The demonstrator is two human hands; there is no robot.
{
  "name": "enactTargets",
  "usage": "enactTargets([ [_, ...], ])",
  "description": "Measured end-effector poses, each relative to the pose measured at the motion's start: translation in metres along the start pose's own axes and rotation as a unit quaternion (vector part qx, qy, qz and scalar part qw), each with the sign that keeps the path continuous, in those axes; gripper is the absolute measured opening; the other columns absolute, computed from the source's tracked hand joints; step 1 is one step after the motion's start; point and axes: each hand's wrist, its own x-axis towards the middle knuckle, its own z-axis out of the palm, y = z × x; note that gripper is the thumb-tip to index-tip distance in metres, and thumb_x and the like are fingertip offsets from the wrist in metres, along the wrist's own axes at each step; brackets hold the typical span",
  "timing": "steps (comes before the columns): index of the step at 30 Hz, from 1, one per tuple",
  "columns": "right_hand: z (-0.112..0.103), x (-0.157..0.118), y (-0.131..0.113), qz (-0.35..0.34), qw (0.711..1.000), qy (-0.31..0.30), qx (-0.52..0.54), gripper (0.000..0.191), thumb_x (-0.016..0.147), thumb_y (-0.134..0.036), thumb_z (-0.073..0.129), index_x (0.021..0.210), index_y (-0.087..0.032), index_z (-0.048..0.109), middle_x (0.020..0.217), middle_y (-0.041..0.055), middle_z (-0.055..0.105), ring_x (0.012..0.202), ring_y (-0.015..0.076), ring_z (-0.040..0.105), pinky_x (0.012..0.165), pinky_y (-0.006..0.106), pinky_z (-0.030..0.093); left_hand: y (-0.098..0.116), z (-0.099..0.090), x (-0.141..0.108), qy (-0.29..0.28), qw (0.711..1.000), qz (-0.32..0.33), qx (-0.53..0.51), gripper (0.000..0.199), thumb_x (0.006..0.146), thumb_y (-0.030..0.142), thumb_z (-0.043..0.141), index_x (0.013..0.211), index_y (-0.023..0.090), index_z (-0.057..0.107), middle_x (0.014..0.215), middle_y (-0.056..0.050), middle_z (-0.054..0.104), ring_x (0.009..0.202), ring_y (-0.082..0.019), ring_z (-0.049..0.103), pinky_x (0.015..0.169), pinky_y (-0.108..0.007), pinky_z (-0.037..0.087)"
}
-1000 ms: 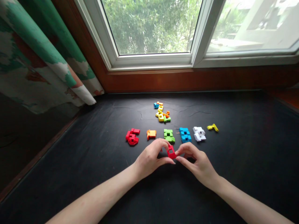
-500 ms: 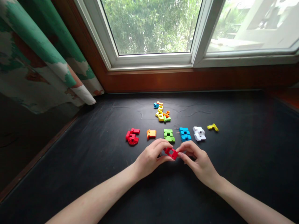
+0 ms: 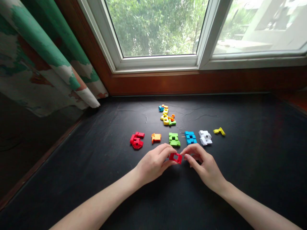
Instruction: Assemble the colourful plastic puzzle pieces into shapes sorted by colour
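Observation:
My left hand (image 3: 155, 161) pinches a small red plastic toy piece (image 3: 176, 157) with a square hole, holding it just above the black table. My right hand (image 3: 203, 164) is at the right end of this piece, with thumb and index fingertips slightly parted. Whether the index fingertip touches the piece, I cannot tell. Behind the hands lies a row of chunky plastic figures: a red one shaped like a 6 (image 3: 137, 140), an orange one (image 3: 156, 138), a green one (image 3: 174, 140), a blue one (image 3: 190, 138), a white one (image 3: 205, 138) and a thin yellow one (image 3: 219, 131).
Farther back, a loose cluster of small pieces includes a yellow piece (image 3: 166, 121), a green piece (image 3: 172, 122) and a blue piece (image 3: 161, 109). The black tabletop (image 3: 153, 204) meets a wooden window sill (image 3: 153, 84). A patterned curtain (image 3: 72, 76) hangs at the left.
My right thumb and index finger have come off the red piece's end and parted slightly. The piece has turned a little in my left hand. The view has shifted slightly.

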Motion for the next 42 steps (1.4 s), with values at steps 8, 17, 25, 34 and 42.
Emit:
enactTargets([
  [8, 0.0, 0.001, -0.001, -0.006, 1.0, 0.001, -0.01, 0.01, 0.096, -0.027, 0.052, 0.098, -0.022, 0.061, 0.093, 0.0042, 0.068, 0.08, 0.018, 0.068, 0.069, 0.027, 0.057, -0.017, -0.054, -0.035, -0.015, 0.987, -0.012, 0.157, 0.011, 0.096, 0.026, 0.057, 0.101, 0.018, 0.061, 0.099, -0.009, 0.069, 0.089, -0.02, 0.066, 0.08, -0.031, 0.056],
  [17, 0.0, 0.0, 0.003, -0.008, 1.0, -0.01, -0.019, 0.011, 0.097, -0.024, 0.049, 0.1, -0.022, 0.059, 0.097, 0.0051, 0.068, 0.089, 0.0188, 0.068, 0.078, 0.03, 0.056, -0.041, -0.082, -0.077, -0.017, 0.977, -0.106, 0.185, 0.014, 0.093, 0.031, 0.062, 0.102, 0.02, 0.064, 0.105, -0.007, 0.065, 0.095, -0.022, 0.061, 0.081, -0.032, 0.053],
  [25, -0.001, -0.001, 0.005, -0.01, 1.0, -0.014, -0.022, 0.011, 0.097, -0.024, 0.048, 0.1, -0.022, 0.058, 0.098, 0.0056, 0.067, 0.09, 0.0195, 0.067, 0.079, 0.032, 0.056, -0.046, -0.083, -0.076, 0.002, 0.964, -0.112, 0.24, 0.019, 0.092, 0.038, 0.063, 0.099, 0.02, 0.065, 0.106, -0.008, 0.065, 0.092, -0.023, 0.061, 0.08, -0.034, 0.052],
  [34, -0.001, 0.0, 0.003, -0.014, 0.999, -0.02, -0.021, 0.011, 0.097, -0.023, 0.048, 0.101, -0.022, 0.058, 0.097, 0.0048, 0.067, 0.088, 0.0191, 0.067, 0.078, 0.031, 0.056, -0.048, -0.087, -0.078, -0.004, 0.964, -0.13, 0.233, 0.02, 0.092, 0.04, 0.063, 0.097, 0.02, 0.065, 0.108, -0.008, 0.062, 0.094, -0.024, 0.06, 0.082, -0.034, 0.051],
  [42, -0.001, -0.001, 0.002, -0.016, 0.999, -0.019, -0.026, 0.012, 0.096, -0.022, 0.048, 0.1, -0.022, 0.059, 0.096, 0.0048, 0.068, 0.089, 0.0194, 0.068, 0.078, 0.032, 0.056, -0.054, -0.09, -0.08, 0.006, 0.964, -0.139, 0.225, 0.027, 0.092, 0.04, 0.063, 0.109, 0.02, 0.059, 0.115, -0.01, 0.059, 0.105, -0.026, 0.058, 0.09, -0.038, 0.05],
])
